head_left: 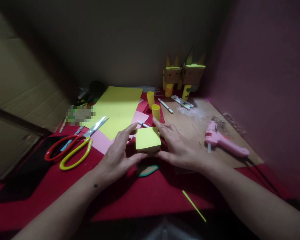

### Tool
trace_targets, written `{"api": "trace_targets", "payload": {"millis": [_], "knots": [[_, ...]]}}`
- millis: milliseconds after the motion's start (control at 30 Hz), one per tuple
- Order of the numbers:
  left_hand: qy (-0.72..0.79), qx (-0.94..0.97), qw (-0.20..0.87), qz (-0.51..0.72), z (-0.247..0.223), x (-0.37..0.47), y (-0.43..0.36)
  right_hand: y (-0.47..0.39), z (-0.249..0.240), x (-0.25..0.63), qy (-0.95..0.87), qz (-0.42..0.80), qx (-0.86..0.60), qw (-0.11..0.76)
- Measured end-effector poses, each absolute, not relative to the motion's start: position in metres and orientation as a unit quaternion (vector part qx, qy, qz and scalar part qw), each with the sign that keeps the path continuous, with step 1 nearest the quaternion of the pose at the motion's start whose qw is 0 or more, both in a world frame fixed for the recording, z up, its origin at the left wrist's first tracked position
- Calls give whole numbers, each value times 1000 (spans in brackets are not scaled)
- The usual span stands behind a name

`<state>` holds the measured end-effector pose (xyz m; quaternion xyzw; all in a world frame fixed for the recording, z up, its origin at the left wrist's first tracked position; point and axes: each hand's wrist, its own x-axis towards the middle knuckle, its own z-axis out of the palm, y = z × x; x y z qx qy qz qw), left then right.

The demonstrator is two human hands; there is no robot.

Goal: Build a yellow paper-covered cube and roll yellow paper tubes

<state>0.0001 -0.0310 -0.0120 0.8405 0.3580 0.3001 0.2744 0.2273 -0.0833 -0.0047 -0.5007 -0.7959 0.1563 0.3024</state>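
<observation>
A small cardboard box (pixel 148 138) with a yellow paper top is held between both hands at the middle of the table. My left hand (pixel 117 154) grips its left side, thumb along the near edge. On the opposite side, my right hand (pixel 178 146) closes around it with the thumb near the front corner. Just below the box lies a flat piece with a green edge (pixel 148 170), partly in shadow. Two yellow paper tubes, one of them a near tube (pixel 156 112), stand behind the box. A white marker (pixel 143 124) is partly hidden behind it.
Large scissors (pixel 78 146) lie open at left beside yellow paper (pixel 120 106) and pink sheets. A pink glue gun (pixel 225 141) rests on a board at right, its cord trailing. Cardboard figures (pixel 193 75) and several markers (pixel 182 102) are at the back. A yellow strip (pixel 194 206) lies near the front edge.
</observation>
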Motion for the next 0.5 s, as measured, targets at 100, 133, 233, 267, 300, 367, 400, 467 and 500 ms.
{"api": "trace_targets", "payload": {"millis": [100, 133, 233, 267, 300, 367, 400, 467, 500], "knots": [[371, 781, 378, 331, -7, 4, -31, -79, -6, 227, -768, 197, -502, 346], [373, 757, 411, 345, -4, 5, -31, -79, -5, 226, -749, 226, -502, 369], [390, 692, 489, 361, 9, 6, -34, -79, 1, 223, -673, 353, -472, 447], [398, 673, 509, 361, 12, 5, -35, -80, 4, 222, -650, 395, -456, 462], [405, 654, 528, 359, 15, 5, -35, -81, 6, 220, -632, 430, -444, 467], [414, 624, 558, 357, 17, 3, -36, -85, 10, 217, -616, 473, -438, 452], [413, 615, 568, 357, 16, 3, -36, -86, 12, 216, -614, 481, -443, 441], [412, 615, 570, 356, 14, 2, -35, -90, 14, 214, -609, 487, -449, 437], [412, 625, 558, 358, 12, 1, -35, -90, 14, 213, -603, 489, -445, 446]]}}
